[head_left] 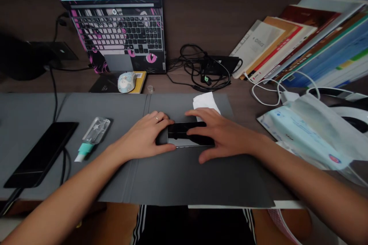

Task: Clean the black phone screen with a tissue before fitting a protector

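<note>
As the left hand (149, 134) grips one end of a phone (183, 141) lying flat on the desk mat (201, 183), the right hand (225, 133) spreads wide over the other, near a white tissue (205, 102); handling appears under way, what remains unclear.

Clear bottle (97, 130) on gray mat (195, 180)

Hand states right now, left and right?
Left hand: closed on the phone at its left end.
Right hand: open, spread over its right end; contact unclear.
</note>
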Available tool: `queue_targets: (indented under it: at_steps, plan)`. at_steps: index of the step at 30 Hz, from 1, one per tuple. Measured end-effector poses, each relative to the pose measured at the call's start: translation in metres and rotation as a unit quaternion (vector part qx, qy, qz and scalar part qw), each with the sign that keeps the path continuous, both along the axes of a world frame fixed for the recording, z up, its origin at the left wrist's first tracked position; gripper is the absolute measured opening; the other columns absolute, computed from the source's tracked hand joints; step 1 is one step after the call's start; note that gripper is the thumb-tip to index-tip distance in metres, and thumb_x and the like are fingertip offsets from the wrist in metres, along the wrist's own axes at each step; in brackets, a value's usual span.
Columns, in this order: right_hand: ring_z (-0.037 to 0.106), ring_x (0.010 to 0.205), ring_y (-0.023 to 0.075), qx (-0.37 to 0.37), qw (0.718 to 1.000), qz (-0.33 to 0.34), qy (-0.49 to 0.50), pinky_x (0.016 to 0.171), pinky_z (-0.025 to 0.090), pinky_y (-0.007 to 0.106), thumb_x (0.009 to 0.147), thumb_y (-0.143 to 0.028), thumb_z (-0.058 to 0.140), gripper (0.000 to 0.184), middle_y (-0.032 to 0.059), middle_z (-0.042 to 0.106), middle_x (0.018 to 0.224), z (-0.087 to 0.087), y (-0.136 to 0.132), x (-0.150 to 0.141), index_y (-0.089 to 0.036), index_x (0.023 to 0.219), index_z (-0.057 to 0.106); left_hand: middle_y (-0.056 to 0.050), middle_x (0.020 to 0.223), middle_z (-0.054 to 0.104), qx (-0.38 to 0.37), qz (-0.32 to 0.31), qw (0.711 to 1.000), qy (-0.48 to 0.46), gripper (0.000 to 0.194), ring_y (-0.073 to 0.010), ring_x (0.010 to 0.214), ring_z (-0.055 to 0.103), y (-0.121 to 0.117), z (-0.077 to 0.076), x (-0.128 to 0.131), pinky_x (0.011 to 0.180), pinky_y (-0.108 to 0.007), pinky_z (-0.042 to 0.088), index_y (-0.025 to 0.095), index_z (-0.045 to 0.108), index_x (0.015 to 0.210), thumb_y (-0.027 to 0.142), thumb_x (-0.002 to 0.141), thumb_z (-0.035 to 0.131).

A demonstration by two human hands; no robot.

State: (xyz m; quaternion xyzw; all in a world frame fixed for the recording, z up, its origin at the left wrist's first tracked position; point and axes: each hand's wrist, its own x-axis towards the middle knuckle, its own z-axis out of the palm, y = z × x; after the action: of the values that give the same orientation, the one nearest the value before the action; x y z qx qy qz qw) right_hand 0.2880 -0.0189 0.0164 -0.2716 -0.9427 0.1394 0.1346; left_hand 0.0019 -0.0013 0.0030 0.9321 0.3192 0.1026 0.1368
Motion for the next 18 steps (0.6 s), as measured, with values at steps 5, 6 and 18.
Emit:
queue_targets:
  at_steps: [5, 6, 18]
  plan:
    - [0.034, 0.144, 0.0355, 0.002, 1.0, 0.019, 0.0, 0.116, 0.03, 0.057, 0.082, -0.065, 0.07, 0.058, 0.016, 0.041, 0.153, 0.004, 0.009, -0.023, -0.023, 0.122, 0.069, -0.011, 0.117, 0.059, -0.006, -0.001, 1.0, -0.008, 0.06, -0.03, 0.107, 0.056, 0.001, -0.001, 0.0, 0.094, -0.048, 0.049, 0.018, 0.056, 0.131, 0.06, 0.088, 0.065]
    - [0.034, 0.144, 0.0358, -0.001, 1.0, 0.014, -0.004, 0.116, 0.029, 0.058, 0.082, -0.066, 0.07, 0.058, 0.0159, 0.041, 0.153, 0.005, 0.009, -0.02, -0.023, 0.121, 0.07, -0.011, 0.117, 0.059, -0.008, -0.003, 1.0, -0.01, 0.06, -0.0298, 0.106, 0.056, 0.001, 0.0, 0.0, 0.094, -0.048, 0.049, 0.018, 0.056, 0.131, 0.059, 0.088, 0.065]
    - [0.03, 0.146, 0.0409, -0.037, 0.994, -0.085, -0.052, 0.114, 0.03, 0.063, 0.081, -0.068, 0.069, 0.06, 0.0175, 0.033, 0.157, 0.012, -0.017, 0.028, -0.025, 0.123, 0.071, -0.01, 0.116, 0.059, -0.016, -0.002, 1.0, -0.014, 0.055, -0.0296, 0.106, 0.056, -0.001, 0.003, 0.001, 0.095, -0.047, 0.048, 0.017, 0.057, 0.129, 0.054, 0.089, 0.065]
